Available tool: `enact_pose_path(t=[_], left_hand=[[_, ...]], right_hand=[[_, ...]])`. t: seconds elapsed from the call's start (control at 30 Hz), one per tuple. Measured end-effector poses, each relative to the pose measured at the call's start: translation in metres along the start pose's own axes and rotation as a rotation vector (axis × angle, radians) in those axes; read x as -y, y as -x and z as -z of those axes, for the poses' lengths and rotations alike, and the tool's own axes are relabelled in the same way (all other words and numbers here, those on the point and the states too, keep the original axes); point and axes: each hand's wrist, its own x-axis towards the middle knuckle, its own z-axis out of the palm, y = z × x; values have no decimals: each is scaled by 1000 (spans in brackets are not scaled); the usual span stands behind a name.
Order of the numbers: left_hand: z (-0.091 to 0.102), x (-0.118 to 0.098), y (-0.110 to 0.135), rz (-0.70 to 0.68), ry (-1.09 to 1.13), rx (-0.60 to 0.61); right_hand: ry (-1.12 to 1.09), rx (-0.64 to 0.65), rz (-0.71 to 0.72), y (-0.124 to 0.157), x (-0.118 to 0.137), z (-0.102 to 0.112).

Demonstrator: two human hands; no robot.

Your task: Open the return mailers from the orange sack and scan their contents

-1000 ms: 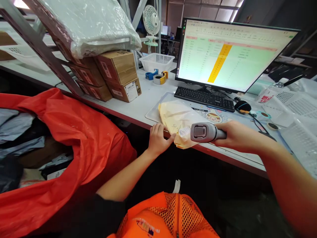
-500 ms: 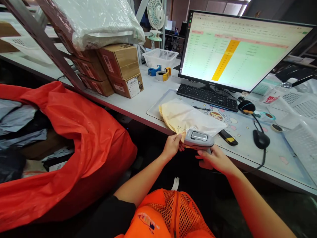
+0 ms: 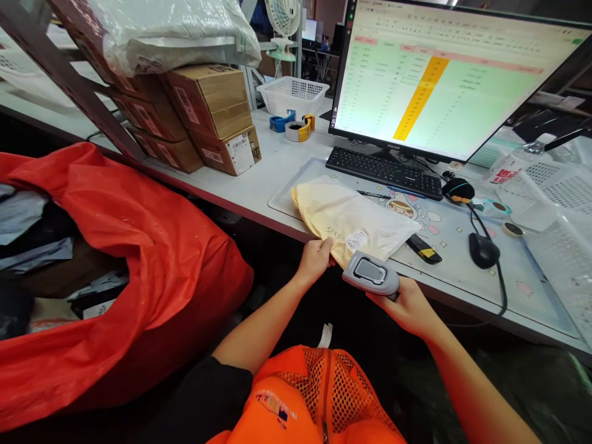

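A pale yellow and white mailing bag [image 3: 351,213] lies on the desk mat, its near edge reaching past the desk front. It bears handwritten marks and a small printed label [image 3: 357,238]. My left hand [image 3: 315,260] pinches the bag's near corner, thumb on top. In my right hand [image 3: 411,306] is a grey barcode scanner [image 3: 371,273], its handle mostly hidden by the fingers. The scanner's head is over the bag's near edge, just below the label. A box cutter [image 3: 424,248] with a yellow part lies right of the bag.
Behind the bag stand a keyboard [image 3: 383,172] and a monitor [image 3: 416,92]. A mouse [image 3: 483,249] rests to the right. Stacked cardboard boxes [image 3: 217,111] and tape dispensers [image 3: 296,127] are on the left of the desk. A large red sack [image 3: 185,265] of parcels stands at left.
The scanner has drawn back toward me and tilted, uncovering the label on the bag. My left hand still holds the bag's corner. The view has shifted slightly.
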Motion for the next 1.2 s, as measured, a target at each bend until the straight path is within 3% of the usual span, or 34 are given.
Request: enact_pose_path(t=[0.23, 0.4, 0.53, 0.67, 0.77, 0.83, 0.93, 1.07, 1.2], left_hand=[[-4, 13, -1, -17, 337, -133], [-7, 12, 10, -52, 347, -65], [-6, 14, 10, -31, 320, -71], [-4, 18, 7, -51, 284, -92], [-2, 18, 8, -44, 256, -99], [2, 15, 11, -27, 276, -91], [13, 12, 15, -9, 326, -77], [41, 12, 20, 140, 383, -38], [79, 17, 31, 319, 416, 16]], right_hand=[[14, 62, -11, 9, -2, 9], [229, 6, 25, 0, 20, 64], [415, 113, -76, -20, 57, 101], [510, 237, -74, -41, 86, 105], [575, 286, -34, -53, 89, 103], [618, 230, -17, -59, 77, 105], [712, 32, -104, -73, 38, 118], [898, -230, -476, -95, -33, 142], [915, -363, -764, -102, -83, 149]])
